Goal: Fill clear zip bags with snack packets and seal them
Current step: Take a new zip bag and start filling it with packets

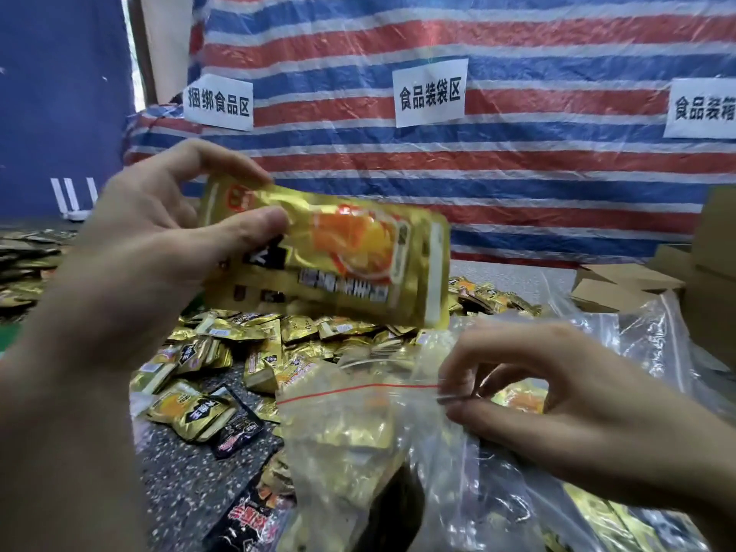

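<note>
So the clear zip bag (pixel 338 424) sat low in the middle with some gold packets already inside, its red-lined mouth pinched between thumb and fingertips of the right hand (pixel 557 396). Just above it the left hand (pixel 159 249) gripped a gold snack packet (pixel 358 264) by one end, thumb in front, fingers curled behind, over the pile of loose packets (pixel 247 352) on the speckled table (pixel 179 472). A striped tarp (pixel 517 173) with paper signs (pixel 430 95) hung behind, cardboard boxes (pixel 621 280) at right.
</note>
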Motion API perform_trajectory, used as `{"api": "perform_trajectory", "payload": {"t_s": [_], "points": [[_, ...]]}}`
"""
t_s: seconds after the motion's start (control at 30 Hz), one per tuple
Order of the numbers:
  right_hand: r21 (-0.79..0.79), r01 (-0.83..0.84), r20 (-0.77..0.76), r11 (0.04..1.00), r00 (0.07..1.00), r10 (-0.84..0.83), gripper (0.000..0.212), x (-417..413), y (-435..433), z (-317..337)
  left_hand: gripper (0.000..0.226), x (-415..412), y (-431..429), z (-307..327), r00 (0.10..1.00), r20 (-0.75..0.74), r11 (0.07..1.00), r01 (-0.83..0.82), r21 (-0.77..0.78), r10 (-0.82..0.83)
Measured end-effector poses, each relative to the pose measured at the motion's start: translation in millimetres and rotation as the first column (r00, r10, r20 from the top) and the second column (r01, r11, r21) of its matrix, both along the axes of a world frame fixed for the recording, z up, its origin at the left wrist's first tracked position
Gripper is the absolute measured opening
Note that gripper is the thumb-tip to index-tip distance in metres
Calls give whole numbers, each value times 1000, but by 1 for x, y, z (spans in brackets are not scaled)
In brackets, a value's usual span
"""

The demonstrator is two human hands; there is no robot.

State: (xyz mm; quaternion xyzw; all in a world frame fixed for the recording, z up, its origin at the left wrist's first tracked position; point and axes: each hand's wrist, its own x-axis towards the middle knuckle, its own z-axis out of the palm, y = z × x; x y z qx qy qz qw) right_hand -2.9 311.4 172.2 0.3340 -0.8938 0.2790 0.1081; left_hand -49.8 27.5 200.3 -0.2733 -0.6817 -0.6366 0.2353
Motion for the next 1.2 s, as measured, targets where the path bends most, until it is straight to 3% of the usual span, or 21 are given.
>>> {"api": "perform_trajectory", "payload": {"t_s": [0.2,0.33,0.5,0.57,0.7,0.8,0.87,0.93,1.0,1.07,1.13,1.2], "points": [[-5,-10,-14,1000,1000,10,8,-1,-2,0,27,18,17,2,981,-166,898,-158,-411,96],[-1,-6,-34,1000,999,6,5,-2,-3,-1,35,23,27,2,983,-116,821,-185,-541,145],[7,-27,-41,1000,999,28,6,-2,-4,-2,33,33,34,1,958,-148,669,-279,-689,247],[3,-33,-61,999,998,33,5,-1,-5,-2,29,33,41,-2,947,-165,569,-298,-767,274],[-7,-47,-119,999,992,46,6,1,-10,-2,29,24,65,-10,963,-112,435,-211,-875,243],[-21,-32,-174,999,984,28,9,1,-12,-3,29,18,75,-12,981,-17,487,-110,-866,192],[-37,-11,-199,999,980,3,6,0,-12,-4,59,16,70,-9,988,54,510,-29,-860,148],[-43,13,-210,999,977,-22,9,-1,-12,-5,80,16,58,-6,985,142,457,84,-885,94],[-74,37,-213,997,976,-52,9,0,-12,-6,72,16,42,-4,978,199,364,166,-917,55],[-124,52,-213,991,974,-78,8,0,-13,-6,50,15,26,-3,977,205,304,178,-936,59],[-149,74,-229,986,968,-107,9,1,-15,-6,27,12,15,-3,973,218,338,181,-923,75],[-123,90,-237,988,964,-117,14,2,-14,-7,28,11,8,-2,971,222,403,169,-899,88]]}}
